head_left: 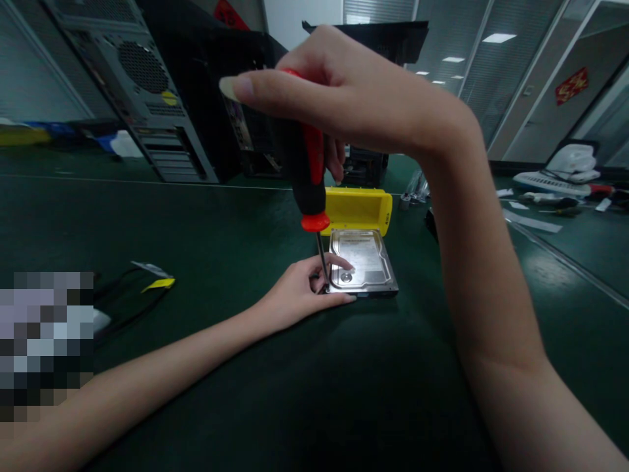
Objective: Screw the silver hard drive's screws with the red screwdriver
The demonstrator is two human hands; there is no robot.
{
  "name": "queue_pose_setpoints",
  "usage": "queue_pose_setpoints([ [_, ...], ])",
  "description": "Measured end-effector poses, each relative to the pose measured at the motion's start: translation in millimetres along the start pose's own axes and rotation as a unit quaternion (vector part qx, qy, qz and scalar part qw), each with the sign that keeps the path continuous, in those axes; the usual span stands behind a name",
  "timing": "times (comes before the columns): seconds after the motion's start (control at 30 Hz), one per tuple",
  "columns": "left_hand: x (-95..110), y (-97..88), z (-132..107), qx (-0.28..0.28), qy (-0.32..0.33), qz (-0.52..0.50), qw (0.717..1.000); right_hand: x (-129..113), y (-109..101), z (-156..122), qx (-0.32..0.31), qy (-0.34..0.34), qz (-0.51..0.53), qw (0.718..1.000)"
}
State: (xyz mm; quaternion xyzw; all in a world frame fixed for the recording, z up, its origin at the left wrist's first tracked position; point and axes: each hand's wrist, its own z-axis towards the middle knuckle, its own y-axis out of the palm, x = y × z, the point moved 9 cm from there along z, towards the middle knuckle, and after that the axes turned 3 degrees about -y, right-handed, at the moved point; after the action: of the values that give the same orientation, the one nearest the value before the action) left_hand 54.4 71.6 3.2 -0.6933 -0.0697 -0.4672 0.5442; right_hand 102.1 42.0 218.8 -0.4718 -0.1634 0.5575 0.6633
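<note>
A silver hard drive (363, 259) lies flat on the dark green table. My left hand (314, 282) grips its left side, with the index finger on the top face and the thumb along the near edge. High above, my right hand (314, 92) is wrapped round the black and red handle of a screwdriver (313, 177). The screwdriver stands nearly upright, its shaft running down to the drive's near left corner beside my left fingers. Whether a screw sits under the tip is too small to see. Directly behind the drive is an open yellow case (361, 208).
An opened computer tower (171, 98) stands at the back left, black with a grey rear panel. Dark cables with a yellow tag (160, 284) lie at the left. On the right are a white keyboard (545, 183), scattered small parts and a clear plastic bag (419, 189).
</note>
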Motion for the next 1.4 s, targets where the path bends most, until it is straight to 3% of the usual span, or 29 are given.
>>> queue_pose_setpoints([
  [0.3,0.8,-1.1,0.3,0.005,-0.004,-0.002,1.000,-1.1,-1.6,0.1,0.022,0.009,-0.007,1.000],
  [0.8,-0.2,-0.3,0.4,-0.001,-0.001,0.002,1.000,-6.2,-2.0,0.9,0.017,-0.026,-0.002,1.000],
  [1.4,-1.6,0.4,0.7,0.003,0.008,0.004,1.000,2.3,-0.7,1.3,-0.001,-0.005,-0.040,0.999],
])
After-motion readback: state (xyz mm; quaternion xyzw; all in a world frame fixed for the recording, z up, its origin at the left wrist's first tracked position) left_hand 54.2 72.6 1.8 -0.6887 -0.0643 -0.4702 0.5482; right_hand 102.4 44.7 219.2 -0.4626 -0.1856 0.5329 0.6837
